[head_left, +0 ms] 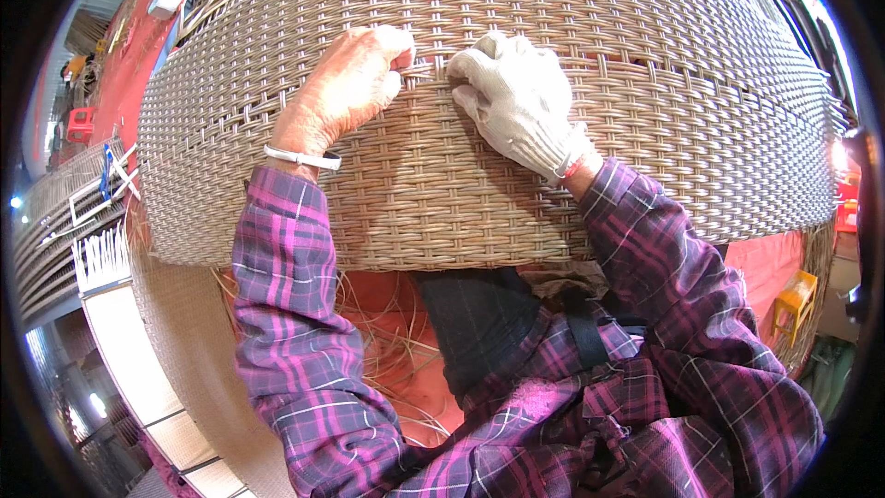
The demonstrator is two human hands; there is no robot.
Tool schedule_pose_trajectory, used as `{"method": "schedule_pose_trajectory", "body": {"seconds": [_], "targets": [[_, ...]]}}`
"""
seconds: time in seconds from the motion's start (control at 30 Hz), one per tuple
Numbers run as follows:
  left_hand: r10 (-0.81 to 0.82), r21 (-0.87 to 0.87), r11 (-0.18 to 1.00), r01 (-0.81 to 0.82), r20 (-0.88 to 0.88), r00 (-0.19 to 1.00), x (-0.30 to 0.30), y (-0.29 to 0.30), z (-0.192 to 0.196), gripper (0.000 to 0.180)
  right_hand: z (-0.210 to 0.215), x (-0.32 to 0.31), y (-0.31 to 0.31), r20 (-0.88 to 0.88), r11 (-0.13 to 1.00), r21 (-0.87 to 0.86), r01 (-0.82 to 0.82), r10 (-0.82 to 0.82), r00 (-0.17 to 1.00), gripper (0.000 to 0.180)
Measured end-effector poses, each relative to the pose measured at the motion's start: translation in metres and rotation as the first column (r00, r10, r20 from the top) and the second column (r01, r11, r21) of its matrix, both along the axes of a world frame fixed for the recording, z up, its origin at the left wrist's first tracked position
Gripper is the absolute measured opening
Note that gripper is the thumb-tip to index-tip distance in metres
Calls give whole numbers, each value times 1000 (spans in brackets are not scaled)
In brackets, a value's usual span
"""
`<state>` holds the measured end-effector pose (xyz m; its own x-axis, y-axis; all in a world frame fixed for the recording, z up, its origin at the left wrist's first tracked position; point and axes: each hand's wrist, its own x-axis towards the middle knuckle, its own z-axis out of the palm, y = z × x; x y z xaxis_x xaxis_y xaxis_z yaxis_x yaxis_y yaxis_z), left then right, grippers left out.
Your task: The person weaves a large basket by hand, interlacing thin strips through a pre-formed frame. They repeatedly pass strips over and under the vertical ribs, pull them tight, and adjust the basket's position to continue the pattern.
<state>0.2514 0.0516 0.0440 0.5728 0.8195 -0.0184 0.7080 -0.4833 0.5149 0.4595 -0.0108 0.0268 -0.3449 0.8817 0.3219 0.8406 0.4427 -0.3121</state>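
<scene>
A large curved panel of woven beige rattan [645, 101] fills the upper part of the head view. My left hand [346, 88] is bare, with a white band at the wrist, and its fingers are curled tight against the weave near the top middle. My right hand [516, 97] wears a white knitted glove and presses on the weave right beside it, fingertips bent into the strands. Both sleeves are purple plaid. Whether either hand pinches a single strand is hidden by the fingers.
Loose rattan strands [396, 360] lie on the red floor [765, 263] below the panel. Another woven piece [184, 332] curves at lower left. A small red stool [80, 122] stands far left, a yellow stool [797, 300] at right.
</scene>
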Motion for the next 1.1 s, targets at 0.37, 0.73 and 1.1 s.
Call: {"method": "schedule_pose_trajectory", "body": {"seconds": [0.37, 0.73, 1.1], "targets": [[28, 7, 1000, -29, 155, 988, 0, 18, 18, 15, -9, -3, -4, 2, 1000, 13, 21, -21, 1000, 22], [35, 409, 912, -30, -3, 999, 8, -32, -28, 13, -16, -6, -4, -55, 975, 215, -60, 74, 996, 20], [67, 553, 827, -102, 83, 994, 4, -22, -44, 11, -10, -23, -7, 11, 985, 154, -71, 70, 997, 21]]}}
